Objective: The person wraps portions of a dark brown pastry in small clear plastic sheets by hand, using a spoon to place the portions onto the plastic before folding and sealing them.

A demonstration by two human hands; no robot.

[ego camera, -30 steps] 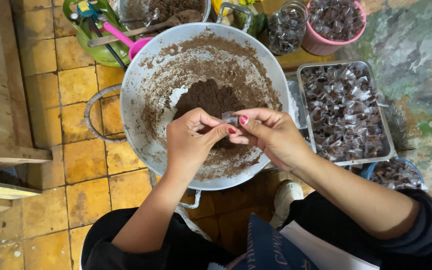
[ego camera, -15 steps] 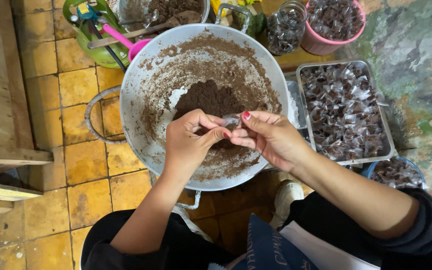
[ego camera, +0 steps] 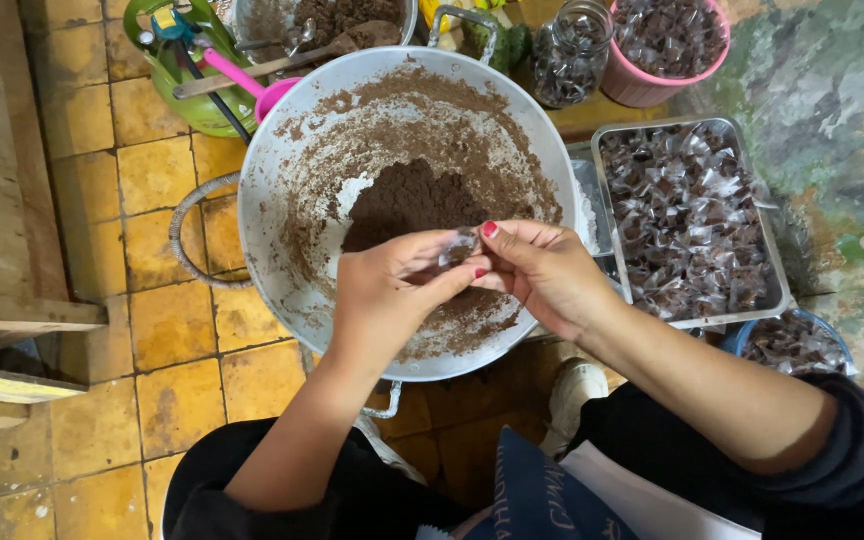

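Above the big metal basin point(ego camera: 282, 200), which holds a mound of brown paste point(ego camera: 407, 200), both hands meet. Left hand point(ego camera: 387, 295) and right hand point(ego camera: 542, 270) pinch a small clear-wrapped piece point(ego camera: 459, 246) between their fingertips, fingers closed on it. Right of the basin sits a metal tray point(ego camera: 777, 290) filled with wrapped pieces; behind the basin stand a glass jar point(ego camera: 572, 55) and a pink bowl point(ego camera: 642, 90).

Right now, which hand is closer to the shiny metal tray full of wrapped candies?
The right hand. It sits just left of the rectangular metal tray, almost at its edge. The left hand is farther away, over the big round metal pan, pinching a small clear wrapper.
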